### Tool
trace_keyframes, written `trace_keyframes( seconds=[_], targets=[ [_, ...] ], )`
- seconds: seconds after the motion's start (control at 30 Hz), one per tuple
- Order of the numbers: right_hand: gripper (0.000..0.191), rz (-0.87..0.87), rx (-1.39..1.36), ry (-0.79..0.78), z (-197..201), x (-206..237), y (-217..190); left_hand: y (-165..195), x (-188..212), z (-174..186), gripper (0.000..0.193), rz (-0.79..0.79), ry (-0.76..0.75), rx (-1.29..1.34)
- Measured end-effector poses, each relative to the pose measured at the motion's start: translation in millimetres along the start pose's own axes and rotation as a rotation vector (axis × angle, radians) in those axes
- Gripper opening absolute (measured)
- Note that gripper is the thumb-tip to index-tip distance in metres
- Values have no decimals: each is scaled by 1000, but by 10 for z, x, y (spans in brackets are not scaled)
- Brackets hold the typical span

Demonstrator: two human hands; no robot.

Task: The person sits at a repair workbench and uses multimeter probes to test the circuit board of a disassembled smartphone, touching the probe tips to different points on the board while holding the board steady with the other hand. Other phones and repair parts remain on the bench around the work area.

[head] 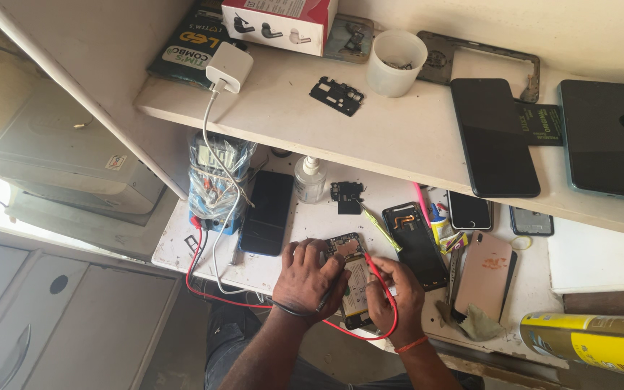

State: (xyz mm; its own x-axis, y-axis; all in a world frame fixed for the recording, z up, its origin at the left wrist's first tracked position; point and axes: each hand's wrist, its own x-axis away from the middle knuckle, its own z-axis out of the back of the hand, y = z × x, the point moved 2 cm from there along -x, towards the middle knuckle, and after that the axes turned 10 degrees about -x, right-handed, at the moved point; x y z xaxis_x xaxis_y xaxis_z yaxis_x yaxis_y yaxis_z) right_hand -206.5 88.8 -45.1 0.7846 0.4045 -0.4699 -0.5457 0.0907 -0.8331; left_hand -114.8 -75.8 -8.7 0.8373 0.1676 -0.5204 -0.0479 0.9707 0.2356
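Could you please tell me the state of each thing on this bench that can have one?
Opened phone with bare circuit board: back cover off.
Left hand: holding a black probe.
Right hand: holding a red probe.
Black phone on the shelf: screen dark.
White plastic cup: upright.

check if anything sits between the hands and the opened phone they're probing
Nothing visible does. The left hand rests directly on the opened phone, and the right hand holds the red probe with its tip on the board. The black phone back lies just to the side, not in the way.
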Motion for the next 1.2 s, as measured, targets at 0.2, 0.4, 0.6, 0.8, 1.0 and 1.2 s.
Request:
trace_keyframes(
  seconds=[0.2, 0.4, 0.6, 0.8, 1.0, 1.2],
  targets=[
    [38, 17, 17, -27, 5, -5, -30, -5, 16, -36, 31, 10, -34, -31],
    [36, 60, 2, -17, -1, -3, -33, -10, 22, -50, 35, 9, -28, -24],
    [28, 125, -10, 4, 12, 8, -46, -6, 22, -57, 35, 6, -5, -6],
    [25, 135, 9, -21, 11, -38, -87, -11, 5, -52, 34, 4, 8, -8],
    [25, 170, 14, -52, 9, -74, -145, -16, -9, -65, 36, -15, 40, 1],
    [26, 148, -7, -81, 12, -80, -131, -29, -16, -92, 39, 11, 6, -10]
  ],
)
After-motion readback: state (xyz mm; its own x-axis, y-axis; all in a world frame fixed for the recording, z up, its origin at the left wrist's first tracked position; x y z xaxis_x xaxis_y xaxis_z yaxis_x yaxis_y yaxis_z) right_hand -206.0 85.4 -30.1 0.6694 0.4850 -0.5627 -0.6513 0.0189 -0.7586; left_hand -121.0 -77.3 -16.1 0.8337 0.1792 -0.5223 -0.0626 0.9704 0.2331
